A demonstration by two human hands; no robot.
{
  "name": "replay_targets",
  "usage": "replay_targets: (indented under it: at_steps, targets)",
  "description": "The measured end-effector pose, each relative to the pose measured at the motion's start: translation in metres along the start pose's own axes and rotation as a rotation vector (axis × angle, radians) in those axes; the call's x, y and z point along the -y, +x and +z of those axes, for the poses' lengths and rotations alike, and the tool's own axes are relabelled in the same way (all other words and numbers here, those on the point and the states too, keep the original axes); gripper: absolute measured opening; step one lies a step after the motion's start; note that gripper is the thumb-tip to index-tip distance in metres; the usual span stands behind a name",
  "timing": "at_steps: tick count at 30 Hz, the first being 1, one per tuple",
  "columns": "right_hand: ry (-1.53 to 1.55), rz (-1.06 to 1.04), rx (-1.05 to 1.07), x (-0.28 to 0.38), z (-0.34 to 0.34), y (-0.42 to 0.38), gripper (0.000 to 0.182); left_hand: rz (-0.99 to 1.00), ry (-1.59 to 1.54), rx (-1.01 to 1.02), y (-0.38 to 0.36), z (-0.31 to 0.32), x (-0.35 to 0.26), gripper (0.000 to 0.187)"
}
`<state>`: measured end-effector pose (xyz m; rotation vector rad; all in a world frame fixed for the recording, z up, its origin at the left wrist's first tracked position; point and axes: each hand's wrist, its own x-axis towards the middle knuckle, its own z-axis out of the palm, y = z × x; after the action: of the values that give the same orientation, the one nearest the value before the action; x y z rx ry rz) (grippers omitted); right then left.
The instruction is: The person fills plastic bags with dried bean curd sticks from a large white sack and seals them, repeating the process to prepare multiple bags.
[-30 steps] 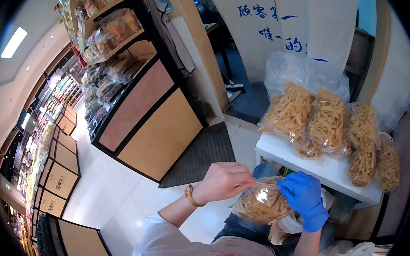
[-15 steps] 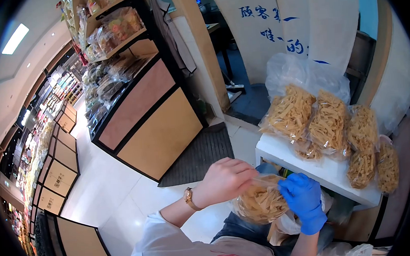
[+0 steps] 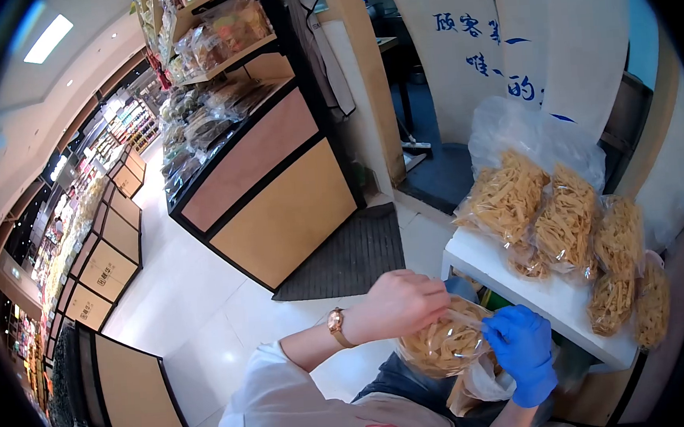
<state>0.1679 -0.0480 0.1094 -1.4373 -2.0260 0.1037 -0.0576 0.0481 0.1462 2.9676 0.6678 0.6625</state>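
A clear plastic bag of pale yellow dried strips (image 3: 442, 347) hangs over the lap, between both hands. My left hand (image 3: 411, 299), bare and with a watch on its wrist, pinches the left part of the bag's top edge. My right hand (image 3: 520, 347), in a blue glove, grips the right end of that edge. The bag's top is stretched between the fingers. Several filled bags of similar strips (image 3: 565, 219) lie on a white stand (image 3: 511, 281) to the right, beyond the gloved hand.
A display counter (image 3: 279, 209) with packaged goods stands ahead to the left, a dark ribbed mat (image 3: 345, 260) at its base. White curtains with blue writing (image 3: 496, 47) hang behind the stand. Another low counter (image 3: 137, 382) is at the lower left.
The camera view has shifted, so the surroundings sit further right and slightly lower. Both hands still hold the top of the bag, in nearly the same pose.
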Motion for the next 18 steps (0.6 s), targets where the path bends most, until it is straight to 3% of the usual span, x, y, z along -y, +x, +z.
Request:
replay_targets:
  at_steps: [4,6,9,15,18]
  targets:
    - [0.047,0.045,-0.003,0.004,-0.004,0.001,0.010,0.076,-0.024,0.053,-0.002,0.002,0.005,0.014]
    - [0.193,0.129,-0.122,-0.002,-0.006,-0.006,0.012,0.078,-0.052,0.064,-0.001,0.000,0.007,0.014]
    - [0.002,0.166,0.000,-0.009,-0.013,-0.015,0.012,0.009,-0.042,0.051,0.000,0.000,0.005,0.015]
    - [-0.009,0.059,-0.017,0.000,-0.013,-0.016,0.009,0.070,-0.125,-0.046,0.003,0.014,-0.004,0.014]
    - [0.143,0.143,-0.044,0.004,-0.013,-0.017,0.011,0.038,-0.129,-0.029,0.002,0.009,-0.003,0.013]
